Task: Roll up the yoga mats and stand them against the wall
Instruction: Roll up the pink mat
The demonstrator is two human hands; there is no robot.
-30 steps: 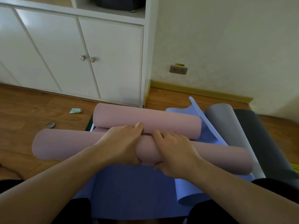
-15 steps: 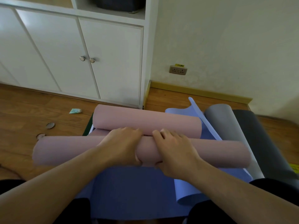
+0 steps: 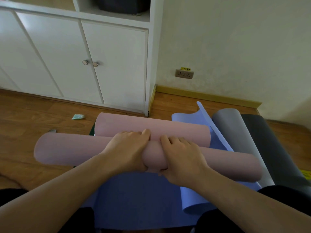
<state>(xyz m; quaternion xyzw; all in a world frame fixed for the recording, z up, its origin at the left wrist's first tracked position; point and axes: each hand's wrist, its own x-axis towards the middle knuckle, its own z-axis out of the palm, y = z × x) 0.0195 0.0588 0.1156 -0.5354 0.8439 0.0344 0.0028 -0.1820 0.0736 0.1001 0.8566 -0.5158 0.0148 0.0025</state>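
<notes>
I see both hands on the near pink roll [image 3: 70, 148], which lies sideways across the blue mat [image 3: 134, 199] on the wooden floor [image 3: 25, 115]. The left hand [image 3: 126, 148] and the right hand [image 3: 181, 158] sit side by side at the middle of the roll, with the fingers curled over its top and the thumbs tucked under, so each hand is grasping the roll. I think they hold it at the middle so both ends turn evenly and the roll stays tight. Just past the fingers lies a far pink roll [image 3: 151, 128], touching the near one. I cannot tell if these are 2 mats or the 2 curled ends of 1 mat. The blue mat is mostly flat under the pink rolls, and its far right edge [image 3: 210, 118] curls up. To the right lie a grey mat [image 3: 235, 132] and a dark mat [image 3: 272, 148], loosely curled and running away toward the wall [image 3: 235, 47]. No mat stands against the wall yet, so I judge the job is in its early part. A white cabinet [image 3: 84, 64] is at the far left, and a small green thing [image 3: 78, 116] lies on the floor near it.
</notes>
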